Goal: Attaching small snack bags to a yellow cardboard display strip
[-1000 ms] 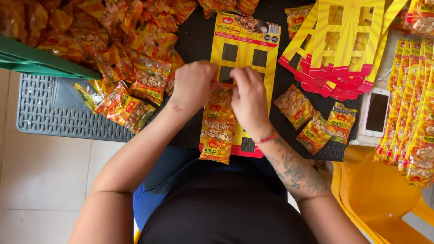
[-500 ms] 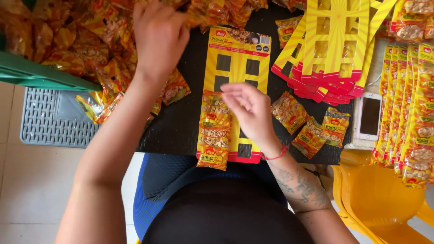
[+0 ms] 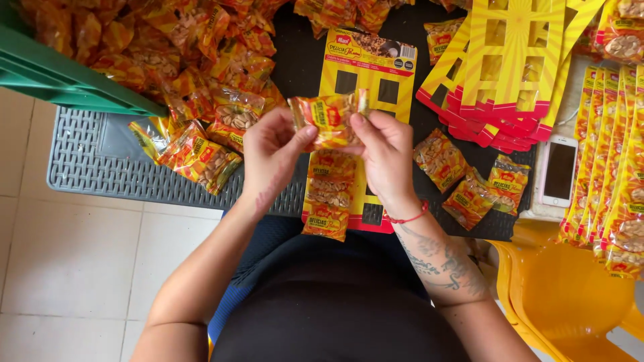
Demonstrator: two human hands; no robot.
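Both my hands hold one small orange-and-yellow snack packet (image 3: 330, 118) above a yellow display card (image 3: 367, 74) that lies on the dark table. My left hand (image 3: 272, 154) pinches the packet's left end and my right hand (image 3: 384, 151) grips its right end. Below the packet, a column of the same packets (image 3: 327, 198) is fixed to the card's left side. The card's right side shows dark square cut-outs.
A heap of loose snack packets (image 3: 181, 60) fills the table's left. A stack of blank yellow-and-red cards (image 3: 513, 67) lies top right, three loose packets (image 3: 469, 181) beside it. A phone (image 3: 558, 171), filled packet strips (image 3: 614, 167), a yellow chair (image 3: 570, 302), a green crate (image 3: 54, 74) and a grey crate (image 3: 107, 164) surround me.
My left hand came back from the heap on the left with a packet. My right hand lifted off the card and joined it, so both now hold the packet over the card.
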